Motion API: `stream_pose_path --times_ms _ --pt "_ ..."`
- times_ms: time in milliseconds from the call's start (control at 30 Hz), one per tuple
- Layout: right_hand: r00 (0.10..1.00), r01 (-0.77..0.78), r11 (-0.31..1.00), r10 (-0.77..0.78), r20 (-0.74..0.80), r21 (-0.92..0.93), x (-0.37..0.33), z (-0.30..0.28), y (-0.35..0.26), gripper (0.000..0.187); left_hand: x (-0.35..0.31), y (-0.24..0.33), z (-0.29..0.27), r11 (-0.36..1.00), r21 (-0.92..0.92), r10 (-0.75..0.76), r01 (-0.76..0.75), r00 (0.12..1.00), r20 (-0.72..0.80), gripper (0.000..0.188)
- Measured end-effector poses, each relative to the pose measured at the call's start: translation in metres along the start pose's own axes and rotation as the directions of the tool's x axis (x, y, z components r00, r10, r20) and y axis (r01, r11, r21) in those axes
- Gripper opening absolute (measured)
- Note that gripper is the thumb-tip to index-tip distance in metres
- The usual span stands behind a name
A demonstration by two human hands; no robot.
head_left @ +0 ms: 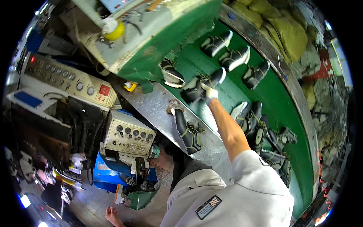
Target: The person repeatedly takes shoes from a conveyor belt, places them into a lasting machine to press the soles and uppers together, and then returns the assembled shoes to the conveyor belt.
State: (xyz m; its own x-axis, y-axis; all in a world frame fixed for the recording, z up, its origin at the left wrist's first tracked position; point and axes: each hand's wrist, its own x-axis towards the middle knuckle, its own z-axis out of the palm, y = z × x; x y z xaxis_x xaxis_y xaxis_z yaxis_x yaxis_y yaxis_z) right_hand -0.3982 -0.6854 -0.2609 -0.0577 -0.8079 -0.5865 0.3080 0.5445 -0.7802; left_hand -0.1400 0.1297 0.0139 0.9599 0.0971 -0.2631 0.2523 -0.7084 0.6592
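My right hand (210, 92), partly covered in white, reaches onto the green surface (227, 94). It is closed on a dark shoe upper (194, 90) with a pale edge. Close to its left lies another dark upper (172, 73) with a white underside. Nearer to me, a dark upper with yellowish stitching and laces (185, 130) rests on the metal ledge (151, 104). Down at the lower left hangs my left hand (112, 216), fingers curled in, with nothing visible in them. It is beside an orange and white box (118, 195).
Several more uppers (234, 58) lie farther back, and a pile of them (257, 125) is right of my forearm. Machine control panels (129, 136) with knobs stand at left. A yellow tape roll (114, 31) is on the green-sided stand. Olive sacks (287, 36) lie beyond the rim.
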Motion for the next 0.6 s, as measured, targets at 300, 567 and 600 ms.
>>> stream_pose_path --times_ms 300,567,600 --pt "0.518 -0.679 0.726 0.370 0.771 0.107 -0.305 0.028 -0.082 0.061 -0.039 0.233 0.122 0.939 -0.339 0.006 0.051 0.986 0.166 0.031" --pt "0.236 -0.404 0.814 0.534 0.812 -0.417 -0.465 0.136 0.027 0.045 0.023 0.269 0.134 0.770 -0.633 0.338 0.086 0.787 0.517 0.041" --pt "0.208 -0.364 0.812 0.548 0.810 -0.456 -0.488 0.151 0.028 0.046 0.041 0.245 0.123 0.727 -0.673 0.301 0.136 0.818 0.491 0.026"
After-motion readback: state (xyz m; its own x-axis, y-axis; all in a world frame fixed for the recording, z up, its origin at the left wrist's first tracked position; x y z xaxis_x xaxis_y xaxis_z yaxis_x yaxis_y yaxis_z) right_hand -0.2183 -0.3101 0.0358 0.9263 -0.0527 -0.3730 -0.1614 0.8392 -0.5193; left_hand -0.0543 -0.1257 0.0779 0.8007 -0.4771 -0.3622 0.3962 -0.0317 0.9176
